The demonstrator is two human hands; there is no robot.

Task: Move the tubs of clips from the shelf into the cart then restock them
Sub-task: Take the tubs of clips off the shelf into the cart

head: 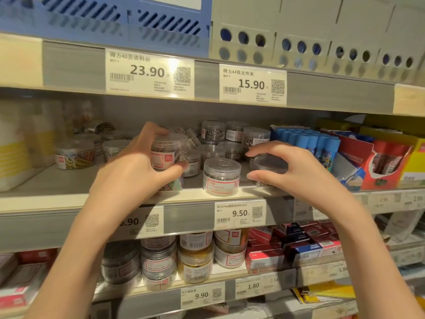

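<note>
The tub of clips [169, 151] stands upright on the middle shelf [69, 180], seemingly stacked on another tub, and my left hand [135, 166] grips it, fingers over the lid, thumb under its front. Just to the right, a lone tub [221, 176] sits at the shelf's front edge. Beyond it a low tub [268, 165] lies between the spread thumb and fingers of my right hand [292, 171], which I judge is not yet closed on it. The cart is out of view.
</note>
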